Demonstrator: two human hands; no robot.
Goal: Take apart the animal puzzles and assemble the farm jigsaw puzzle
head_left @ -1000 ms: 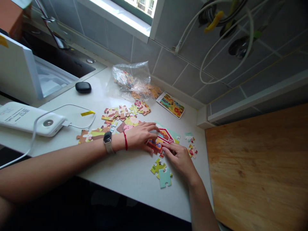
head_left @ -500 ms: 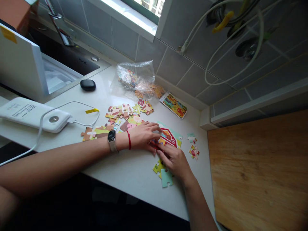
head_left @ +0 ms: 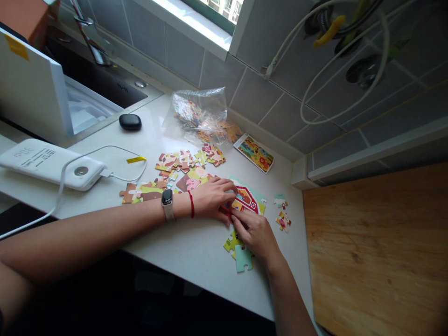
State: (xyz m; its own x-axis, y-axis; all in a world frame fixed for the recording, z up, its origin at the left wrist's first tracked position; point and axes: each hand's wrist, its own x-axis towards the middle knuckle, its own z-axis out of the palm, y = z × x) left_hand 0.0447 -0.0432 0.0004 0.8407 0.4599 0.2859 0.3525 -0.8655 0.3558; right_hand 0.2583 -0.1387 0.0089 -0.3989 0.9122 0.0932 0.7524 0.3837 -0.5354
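Note:
Joined puzzle pieces showing a red barn [head_left: 248,197] lie on the white counter, partly under both hands. My left hand [head_left: 214,198], with a watch and a red string at the wrist, rests over their left side, fingers curled around a red-and-blue part. Against its fingertips, my right hand [head_left: 252,228] pinches at the lower edge of the barn pieces; the piece between its fingers is mostly hidden. Green and mint pieces [head_left: 244,259] lie below my right hand. Two loose pieces [head_left: 283,221] are to the right. More animal pieces [head_left: 191,179] spread out above my left forearm.
Behind the pieces sit a clear bag of puzzle pieces [head_left: 199,112] and a picture card [head_left: 254,153]. A black case [head_left: 130,122], a white power bank [head_left: 52,163] with a cable, and a sink [head_left: 105,84] are at left. A wooden board [head_left: 378,247] is at right.
The whole view has shifted slightly. Both hands stay at the barn pieces, with only small finger movements.

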